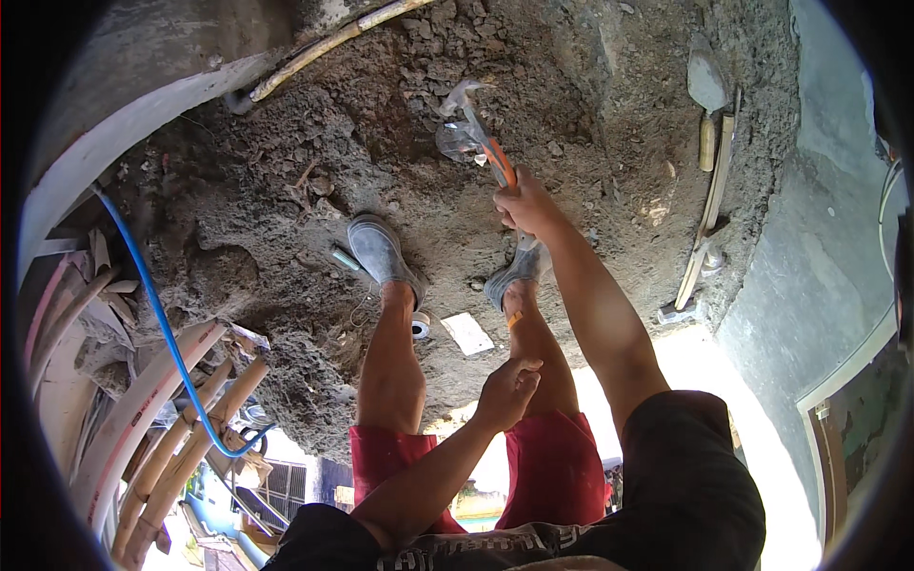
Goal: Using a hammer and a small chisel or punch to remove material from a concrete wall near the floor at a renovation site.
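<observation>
Right grip (528, 205) closed around the handle of a hammer (494, 154), fingers wrapped fully, hold looks firm. Left grip (507, 395) loosely curled, in front of the right lower leg just above the red shorts (562, 457); can't tell if it has hold of anything or touches the leg.

Hammer: orange on the handle, metal head (464, 92) pointing away from the person, over the far half of the dirt ground (609, 181), roughly midway between its left and right edges. Can't tell if head touches soil. Dark, shiny piece (457, 142) just beside the shaft, material unclear.

Grey shoes (379, 249) planted apart on the ground, right one partly behind the right grip. Near the left shoe: small pale green stick (346, 259). Between the legs: tape roll (420, 325) beside the left leg, white flat piece (467, 334) to its right, lying flat.

Right edge of ground, along grey wall (800, 238): trowel (707, 78) near the far corner, blade away from person; long wood strips (712, 205) next to its handle, running nearer. Far edge, left part: thin pole (333, 44). Left edge: blue hose (162, 319), near-left corner stacked poles (190, 447).
</observation>
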Motion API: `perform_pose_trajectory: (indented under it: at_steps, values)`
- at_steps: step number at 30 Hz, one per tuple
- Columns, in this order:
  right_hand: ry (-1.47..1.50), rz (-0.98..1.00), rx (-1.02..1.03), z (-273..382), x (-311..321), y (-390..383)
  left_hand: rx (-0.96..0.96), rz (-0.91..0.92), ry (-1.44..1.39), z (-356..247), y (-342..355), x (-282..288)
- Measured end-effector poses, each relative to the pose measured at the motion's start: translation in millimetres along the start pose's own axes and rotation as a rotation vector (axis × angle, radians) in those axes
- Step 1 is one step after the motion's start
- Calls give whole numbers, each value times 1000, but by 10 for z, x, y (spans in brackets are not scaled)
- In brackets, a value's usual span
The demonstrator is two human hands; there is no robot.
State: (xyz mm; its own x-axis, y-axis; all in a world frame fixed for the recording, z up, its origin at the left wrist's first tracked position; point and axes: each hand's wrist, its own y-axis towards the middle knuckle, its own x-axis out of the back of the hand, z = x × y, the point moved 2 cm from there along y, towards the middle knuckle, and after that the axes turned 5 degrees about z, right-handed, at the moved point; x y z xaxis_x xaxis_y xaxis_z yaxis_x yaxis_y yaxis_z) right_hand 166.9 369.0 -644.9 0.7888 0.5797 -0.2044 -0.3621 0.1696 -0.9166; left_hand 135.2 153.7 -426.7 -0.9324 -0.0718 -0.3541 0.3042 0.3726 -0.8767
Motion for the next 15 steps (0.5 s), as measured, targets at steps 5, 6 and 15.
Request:
perform_pose_trajectory:
  at_steps: [5,6,15]
  values:
    - [-323,-515,388,834,145,-1150,-32,-33,-30,51,-20,30]
    - [-437,-671,530,897,273,-1206,-35,-26,-35,39,-19,16]
    - [-509,-890,184,147,847,21,-32,-31,-13,23,49,-5]
